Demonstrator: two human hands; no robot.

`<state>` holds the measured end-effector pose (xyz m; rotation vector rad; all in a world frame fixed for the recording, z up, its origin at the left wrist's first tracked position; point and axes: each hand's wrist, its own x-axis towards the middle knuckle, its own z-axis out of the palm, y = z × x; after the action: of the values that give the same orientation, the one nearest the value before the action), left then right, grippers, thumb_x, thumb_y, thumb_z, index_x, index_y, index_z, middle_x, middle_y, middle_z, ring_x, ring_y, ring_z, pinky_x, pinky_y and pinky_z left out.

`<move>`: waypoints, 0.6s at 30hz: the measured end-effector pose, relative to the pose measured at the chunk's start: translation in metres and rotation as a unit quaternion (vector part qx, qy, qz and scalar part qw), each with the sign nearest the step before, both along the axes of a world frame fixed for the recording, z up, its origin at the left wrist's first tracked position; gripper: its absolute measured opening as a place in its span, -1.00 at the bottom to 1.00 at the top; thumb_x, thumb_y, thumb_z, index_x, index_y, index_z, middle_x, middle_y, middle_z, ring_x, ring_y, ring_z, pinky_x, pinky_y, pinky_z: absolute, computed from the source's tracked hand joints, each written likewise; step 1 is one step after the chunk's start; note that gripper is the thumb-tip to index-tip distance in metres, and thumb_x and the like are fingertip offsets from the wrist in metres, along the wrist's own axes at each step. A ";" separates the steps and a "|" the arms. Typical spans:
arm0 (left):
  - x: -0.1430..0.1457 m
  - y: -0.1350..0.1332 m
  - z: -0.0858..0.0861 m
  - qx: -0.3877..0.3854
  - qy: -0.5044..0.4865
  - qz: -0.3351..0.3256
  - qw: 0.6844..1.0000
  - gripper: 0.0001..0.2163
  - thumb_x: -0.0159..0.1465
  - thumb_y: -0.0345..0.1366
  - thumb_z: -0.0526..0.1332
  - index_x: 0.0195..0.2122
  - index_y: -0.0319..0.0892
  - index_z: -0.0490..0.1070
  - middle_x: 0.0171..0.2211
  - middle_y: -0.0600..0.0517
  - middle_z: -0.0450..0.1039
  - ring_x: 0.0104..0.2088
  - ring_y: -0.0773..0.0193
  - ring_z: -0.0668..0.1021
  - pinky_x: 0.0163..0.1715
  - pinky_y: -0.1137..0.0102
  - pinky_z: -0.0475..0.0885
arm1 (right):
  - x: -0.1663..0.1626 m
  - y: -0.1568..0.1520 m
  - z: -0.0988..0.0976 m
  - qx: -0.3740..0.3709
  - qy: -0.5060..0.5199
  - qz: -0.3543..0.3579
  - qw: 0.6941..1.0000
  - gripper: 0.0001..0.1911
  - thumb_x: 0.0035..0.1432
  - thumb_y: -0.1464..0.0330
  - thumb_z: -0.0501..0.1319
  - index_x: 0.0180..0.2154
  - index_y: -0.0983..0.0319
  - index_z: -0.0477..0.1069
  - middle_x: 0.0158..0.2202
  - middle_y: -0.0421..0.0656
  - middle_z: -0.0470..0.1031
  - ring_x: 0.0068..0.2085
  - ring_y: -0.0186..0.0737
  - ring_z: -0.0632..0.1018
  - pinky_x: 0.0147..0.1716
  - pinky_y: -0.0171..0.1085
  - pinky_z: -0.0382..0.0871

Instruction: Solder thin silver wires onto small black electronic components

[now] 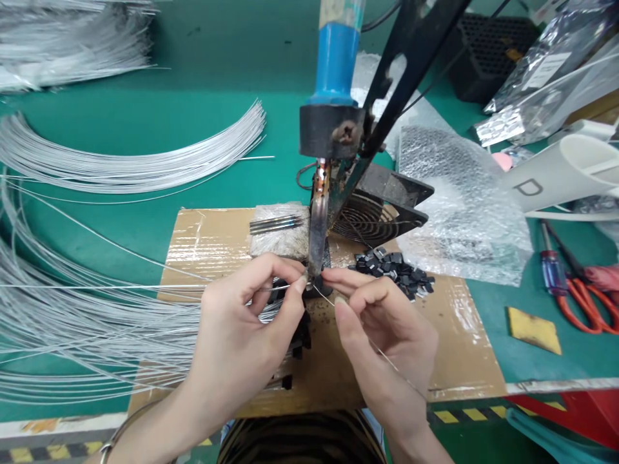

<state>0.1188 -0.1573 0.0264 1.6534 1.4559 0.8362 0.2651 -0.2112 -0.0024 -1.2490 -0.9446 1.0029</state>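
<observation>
My left hand (242, 328) is closed in a pinch on a thin grey wire (97, 286) and a small black part, right under the tip of a mounted soldering iron (318, 219). My right hand (382, 322) pinches a fine strand of solder wire (387, 357) whose end meets the iron tip. Both fingertips almost touch at the tip. The blue-handled iron (336, 58) hangs from a black stand over a taped cardboard pad (464, 335). A heap of small black parts (396, 267) lies just right of the tip. Several more black parts lie beneath my left hand.
Bundles of grey wires (120, 154) curve over the green bench at left. A small fan (372, 216) sits behind the iron, with bubble wrap (459, 212) to its right. Red-handled scissors (587, 303), a screwdriver (551, 270) and a yellow pad (534, 330) lie at right.
</observation>
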 end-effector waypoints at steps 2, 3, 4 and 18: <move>0.000 0.000 0.001 0.004 0.006 -0.002 1.000 -0.89 0.31 -0.41 0.26 -0.36 -0.09 0.50 -0.35 0.11 0.63 -0.44 0.32 0.57 -0.53 0.41 0.33 | 0.000 0.000 0.001 -0.001 -0.001 -0.005 1.000 -0.79 0.34 0.54 0.29 -0.32 0.13 0.46 0.03 -0.16 0.69 0.10 -0.20 0.67 0.13 -0.23 0.55; 0.000 0.000 0.002 0.004 0.007 -0.003 1.000 -0.89 0.31 -0.41 0.26 -0.36 -0.09 0.50 -0.35 0.11 0.63 -0.43 0.32 0.57 -0.53 0.41 0.34 | -0.001 0.000 0.001 -0.001 -0.004 -0.007 1.000 -0.79 0.33 0.54 0.29 -0.33 0.13 0.46 0.02 -0.15 0.69 0.10 -0.19 0.67 0.12 -0.22 0.55; 0.000 0.000 0.002 0.005 0.006 -0.004 1.000 -0.89 0.31 -0.40 0.26 -0.36 -0.09 0.51 -0.35 0.11 0.63 -0.42 0.31 0.58 -0.52 0.41 0.34 | -0.001 0.000 0.001 -0.001 -0.006 -0.006 1.000 -0.79 0.33 0.54 0.29 -0.32 0.13 0.46 0.02 -0.14 0.69 0.09 -0.18 0.67 0.12 -0.21 0.56; 0.000 -0.001 0.001 0.012 0.012 -0.008 1.000 -0.88 0.31 -0.41 0.25 -0.37 -0.10 0.50 -0.36 0.13 0.61 -0.44 0.35 0.56 -0.52 0.43 0.36 | -0.001 -0.001 0.000 0.016 -0.050 -0.008 0.999 -0.80 0.32 0.54 0.29 -0.32 0.14 0.43 0.01 -0.13 0.68 0.10 -0.18 0.66 0.12 -0.21 0.53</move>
<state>0.1192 -0.1578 0.0272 1.6961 1.4510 0.8307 0.2637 -0.2123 -0.0029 -1.2886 -1.0216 0.9160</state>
